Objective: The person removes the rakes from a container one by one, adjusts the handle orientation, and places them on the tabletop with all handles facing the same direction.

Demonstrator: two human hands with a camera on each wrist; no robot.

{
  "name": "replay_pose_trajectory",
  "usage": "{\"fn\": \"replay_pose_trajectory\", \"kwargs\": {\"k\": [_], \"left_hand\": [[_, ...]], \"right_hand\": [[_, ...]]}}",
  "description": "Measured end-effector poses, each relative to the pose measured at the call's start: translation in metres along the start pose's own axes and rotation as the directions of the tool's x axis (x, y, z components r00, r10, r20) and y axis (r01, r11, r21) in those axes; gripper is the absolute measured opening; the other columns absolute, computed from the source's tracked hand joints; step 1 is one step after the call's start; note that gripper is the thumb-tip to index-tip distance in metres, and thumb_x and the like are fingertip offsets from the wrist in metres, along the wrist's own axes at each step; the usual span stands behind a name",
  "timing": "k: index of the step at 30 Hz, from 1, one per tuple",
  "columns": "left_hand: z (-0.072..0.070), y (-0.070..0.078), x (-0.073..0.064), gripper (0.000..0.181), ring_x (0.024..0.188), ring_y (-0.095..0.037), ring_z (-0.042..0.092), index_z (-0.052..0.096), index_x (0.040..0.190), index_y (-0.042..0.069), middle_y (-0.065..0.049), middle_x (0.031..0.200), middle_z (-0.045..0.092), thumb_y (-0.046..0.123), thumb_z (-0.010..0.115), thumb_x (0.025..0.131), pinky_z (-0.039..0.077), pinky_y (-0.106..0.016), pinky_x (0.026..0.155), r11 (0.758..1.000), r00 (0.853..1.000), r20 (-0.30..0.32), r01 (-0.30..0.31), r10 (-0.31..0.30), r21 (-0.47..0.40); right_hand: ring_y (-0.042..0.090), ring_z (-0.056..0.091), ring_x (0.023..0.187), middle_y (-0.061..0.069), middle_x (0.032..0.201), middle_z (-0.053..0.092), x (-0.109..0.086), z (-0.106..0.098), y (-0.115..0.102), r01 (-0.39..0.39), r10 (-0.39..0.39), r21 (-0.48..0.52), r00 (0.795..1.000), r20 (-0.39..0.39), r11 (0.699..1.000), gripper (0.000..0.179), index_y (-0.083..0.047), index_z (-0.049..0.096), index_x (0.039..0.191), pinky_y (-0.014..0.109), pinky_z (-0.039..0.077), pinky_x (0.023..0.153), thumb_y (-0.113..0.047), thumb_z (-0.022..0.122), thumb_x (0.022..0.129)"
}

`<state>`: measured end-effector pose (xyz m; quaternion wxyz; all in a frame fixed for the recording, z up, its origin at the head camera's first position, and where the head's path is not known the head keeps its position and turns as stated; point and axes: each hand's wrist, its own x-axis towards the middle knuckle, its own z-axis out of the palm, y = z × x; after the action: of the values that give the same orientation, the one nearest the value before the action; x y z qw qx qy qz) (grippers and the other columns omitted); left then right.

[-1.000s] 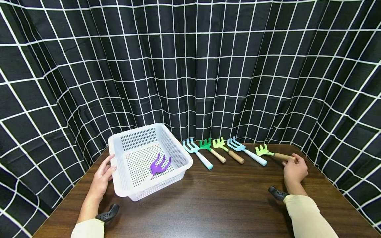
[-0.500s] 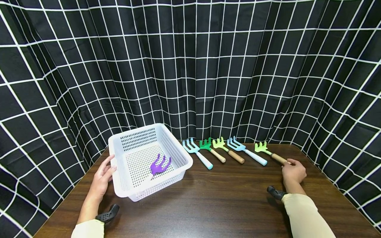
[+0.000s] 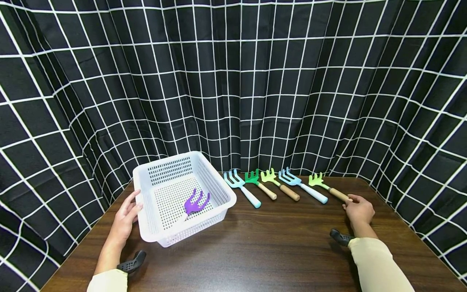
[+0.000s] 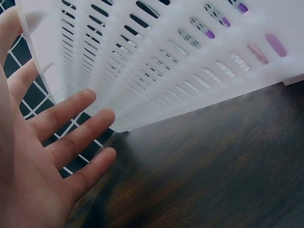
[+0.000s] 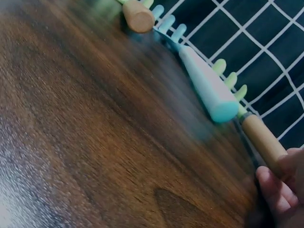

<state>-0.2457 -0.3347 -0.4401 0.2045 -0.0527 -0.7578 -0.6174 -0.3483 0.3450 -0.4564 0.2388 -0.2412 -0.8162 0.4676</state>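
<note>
In the head view my left hand (image 3: pixel 124 221) holds the left rim of a white plastic basket (image 3: pixel 228 201). Seen from the left wrist, several fingers (image 4: pixel 80 137) spread out below that rim. Inside the basket lies a purple hand rake (image 3: pixel 193 205) with a pale handle. Over at the right, my right hand (image 3: pixel 359 211) pinches the handle end of a light-green hand rake (image 3: pixel 337 194) with a wooden handle. The right wrist view shows thumb and finger at this handle (image 5: pixel 263 137); the rest of the hand is cut off.
Between basket and right hand, more rakes lie in a row: a light-blue one (image 3: pixel 249 197), a dark-green one (image 3: pixel 266 190), another light-green one (image 3: pixel 288 192) and a blue one (image 3: pixel 313 194). A black gridded curtain (image 3: pixel 233 81) borders the brown table (image 3: pixel 255 251).
The right hand has shifted slightly left and turned the light-green rake, so its handle now slants more towards me. The left hand and basket stay in place.
</note>
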Motion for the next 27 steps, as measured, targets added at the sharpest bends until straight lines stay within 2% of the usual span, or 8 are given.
{"fn": "replay_pose_trajectory", "kwargs": {"k": [4, 9, 12, 15, 18, 20, 24, 27], "left_hand": [[0.000, 0.001, 0.000, 0.049, 0.089, 0.000, 0.060, 0.032, 0.148, 0.003, 0.015, 0.104, 0.061, 0.016, 0.047, 0.103, 0.048, -0.020, 0.075, 1.000, 1.000, 0.004, 0.000, 0.000, -0.004], [0.001, 0.000, 0.001, 0.048, 0.089, 0.000, 0.060, 0.032, 0.147, 0.000, 0.012, 0.104, 0.061, 0.011, 0.047, 0.103, 0.048, -0.019, 0.074, 1.000, 1.000, -0.004, -0.010, 0.010, -0.020], [0.001, -0.001, 0.002, 0.048, 0.089, 0.000, 0.060, 0.032, 0.147, 0.001, 0.012, 0.105, 0.061, 0.010, 0.047, 0.102, 0.048, -0.019, 0.073, 1.000, 1.000, -0.004, -0.004, 0.004, -0.019], [0.001, -0.001, 0.002, 0.049, 0.089, 0.001, 0.060, 0.031, 0.148, 0.001, 0.013, 0.105, 0.061, 0.010, 0.047, 0.102, 0.048, -0.018, 0.073, 1.000, 1.000, 0.000, -0.004, 0.004, -0.012], [0.001, -0.001, 0.001, 0.048, 0.089, 0.001, 0.061, 0.032, 0.147, 0.001, 0.014, 0.104, 0.062, 0.011, 0.047, 0.102, 0.048, -0.018, 0.074, 1.000, 1.000, -0.002, -0.010, 0.010, -0.019], [0.001, -0.001, 0.001, 0.047, 0.089, 0.000, 0.060, 0.033, 0.147, 0.001, 0.014, 0.104, 0.062, 0.011, 0.047, 0.103, 0.048, -0.018, 0.074, 1.000, 1.000, -0.002, -0.018, 0.018, -0.021], [0.000, -0.001, 0.001, 0.048, 0.089, 0.000, 0.061, 0.033, 0.147, 0.002, 0.012, 0.105, 0.061, 0.012, 0.047, 0.103, 0.048, -0.019, 0.074, 0.999, 1.000, 0.008, -0.027, 0.027, -0.025], [0.000, -0.001, 0.001, 0.049, 0.090, 0.000, 0.061, 0.032, 0.148, 0.002, 0.011, 0.105, 0.060, 0.013, 0.047, 0.103, 0.048, -0.018, 0.075, 0.999, 1.000, 0.014, -0.028, 0.028, -0.020]], "right_hand": [[0.043, 0.040, 0.118, 0.027, 0.118, 0.060, 0.004, 0.000, 0.001, 0.017, -0.016, -0.040, 0.999, 0.030, 0.999, 0.032, 0.008, 0.060, 0.121, 0.030, 0.039, 0.084, -0.002, 0.060, 0.091], [0.047, 0.037, 0.120, 0.028, 0.119, 0.060, 0.008, -0.001, 0.004, 0.054, -0.048, -0.078, 0.996, 0.079, 0.996, 0.035, 0.009, 0.059, 0.122, 0.050, 0.027, 0.100, -0.003, 0.061, 0.090], [0.043, 0.040, 0.118, 0.027, 0.115, 0.062, 0.010, -0.003, 0.006, 0.047, -0.038, -0.083, 0.994, 0.103, 0.995, 0.034, 0.008, 0.060, 0.123, 0.036, 0.038, 0.091, -0.004, 0.060, 0.091], [0.023, 0.059, 0.094, 0.024, 0.106, 0.064, 0.011, -0.004, 0.008, 0.034, -0.026, -0.062, 0.992, 0.124, 0.997, 0.032, 0.008, 0.060, 0.123, 0.017, 0.045, 0.066, -0.003, 0.060, 0.092], [0.002, 0.059, 0.060, 0.019, 0.097, 0.065, 0.012, -0.004, 0.008, 0.029, -0.025, -0.025, 0.990, 0.138, 0.999, 0.031, 0.009, 0.060, 0.122, 0.014, 0.045, 0.050, -0.002, 0.059, 0.093], [-0.003, 0.056, 0.054, 0.015, 0.090, 0.065, 0.012, -0.005, 0.008, 0.033, -0.031, -0.010, 0.989, 0.148, 0.999, 0.031, 0.010, 0.059, 0.122, 0.014, 0.045, 0.048, -0.001, 0.058, 0.093], [0.004, 0.062, 0.062, 0.008, 0.080, 0.067, 0.012, -0.004, 0.006, 0.049, -0.041, -0.048, 0.987, 0.153, 0.998, 0.031, 0.009, 0.060, 0.122, 0.014, 0.045, 0.053, -0.002, 0.058, 0.093], [0.027, 0.061, 0.091, 0.018, 0.087, 0.069, 0.011, -0.003, 0.004, 0.088, -0.069, -0.121, 0.985, 0.155, 0.989, 0.032, 0.007, 0.061, 0.121, 0.029, 0.044, 0.078, -0.003, 0.060, 0.091]]}}
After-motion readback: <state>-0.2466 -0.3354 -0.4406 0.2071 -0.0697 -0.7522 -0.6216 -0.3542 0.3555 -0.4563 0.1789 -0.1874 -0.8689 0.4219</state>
